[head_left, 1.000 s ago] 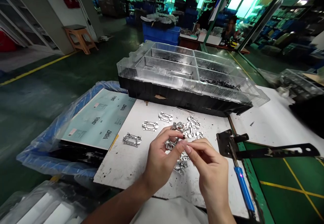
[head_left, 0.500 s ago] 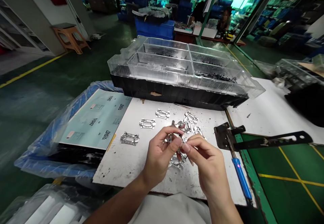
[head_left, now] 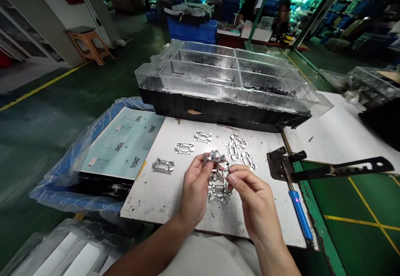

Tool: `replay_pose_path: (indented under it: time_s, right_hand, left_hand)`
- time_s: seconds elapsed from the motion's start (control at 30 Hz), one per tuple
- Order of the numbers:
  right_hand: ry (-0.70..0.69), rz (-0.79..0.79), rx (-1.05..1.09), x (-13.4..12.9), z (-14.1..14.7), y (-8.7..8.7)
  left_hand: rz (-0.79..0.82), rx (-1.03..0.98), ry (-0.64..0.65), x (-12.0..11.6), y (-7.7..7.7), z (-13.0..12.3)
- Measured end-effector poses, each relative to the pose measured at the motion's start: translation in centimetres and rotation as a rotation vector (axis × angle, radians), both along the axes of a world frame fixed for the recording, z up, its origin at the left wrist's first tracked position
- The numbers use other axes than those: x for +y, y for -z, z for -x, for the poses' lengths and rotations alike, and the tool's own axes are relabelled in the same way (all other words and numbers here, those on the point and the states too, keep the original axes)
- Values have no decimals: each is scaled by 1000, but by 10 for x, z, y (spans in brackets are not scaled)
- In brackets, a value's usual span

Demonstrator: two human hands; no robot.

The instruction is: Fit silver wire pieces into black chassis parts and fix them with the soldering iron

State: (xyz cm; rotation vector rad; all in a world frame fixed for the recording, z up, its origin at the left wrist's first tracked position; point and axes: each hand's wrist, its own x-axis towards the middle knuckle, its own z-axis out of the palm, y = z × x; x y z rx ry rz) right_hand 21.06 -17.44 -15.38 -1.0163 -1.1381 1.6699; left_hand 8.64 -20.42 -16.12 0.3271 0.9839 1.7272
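"What has changed in our grip since a second ago?"

"Our left hand (head_left: 195,188) and right hand (head_left: 258,197) met at the fingertips then; now we have drawn them slightly apart, leaving a gap between the thumbs."

"And the metal frame (head_left: 214,156)?"

"Our fingers hid most of it. Now we see it rising above the left thumb, and a thin dark piece (head_left: 228,165) has come into sight at its right side."

"Anything else we've uncovered?"

"More of the loose metal parts (head_left: 218,191) between our hands."
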Motion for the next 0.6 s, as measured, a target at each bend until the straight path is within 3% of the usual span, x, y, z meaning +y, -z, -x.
replay_pose_path:
  time_s: [0.2,0.3,0.4,0.5,0.6]
  right_hand:
    - [90,239,133,0,1,5]
    - [87,292,198,4,-1,4]
    - [87,294,180,7,-4,6]
    - [74,289,155,9,-7,9]
    - [66,257,138,12,-11,10]
  left_hand:
    - [18,277,44,-2,12,-3]
    - [129,377,155,-3,20,-1]
    - [198,341,267,-4,26,4]
    - [122,307,352,-6,27,9]
    - [-10,413,408,-7,26,15]
